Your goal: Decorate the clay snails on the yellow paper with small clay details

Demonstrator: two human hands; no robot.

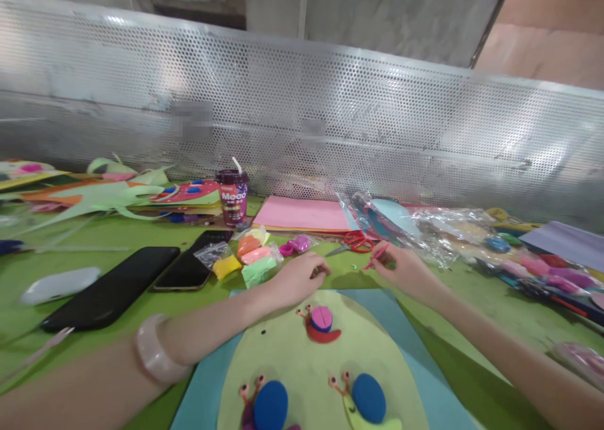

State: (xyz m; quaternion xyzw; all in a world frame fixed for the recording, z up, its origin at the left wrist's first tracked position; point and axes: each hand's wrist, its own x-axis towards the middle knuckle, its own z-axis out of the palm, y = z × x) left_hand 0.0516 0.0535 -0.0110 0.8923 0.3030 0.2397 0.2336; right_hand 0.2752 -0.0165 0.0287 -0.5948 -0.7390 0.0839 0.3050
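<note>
My right hand (401,266) pinches a thin pink stick-like tool (377,254) above the green table, just right of the red-handled scissors (355,242). My left hand (304,274) hovers over the top edge of a blue sheet (212,367), its fingers curled in; whatever lies between them is hidden. On that sheet is a pale green rounded paper (302,361) bearing three clay snails. The top snail (323,324) has a red body and a pink disc on its blue shell. Below are a purple snail (270,405) and a yellow-green snail (368,398), both with plain blue shells.
Bagged clay lumps (255,254) and a purple lump (301,243) lie beyond my left hand. Two phones (113,285) rest at left, near a drink cup (233,197). Pink paper (302,213) and plastic wrappers (434,228) line the back, before a perforated metal panel (302,102).
</note>
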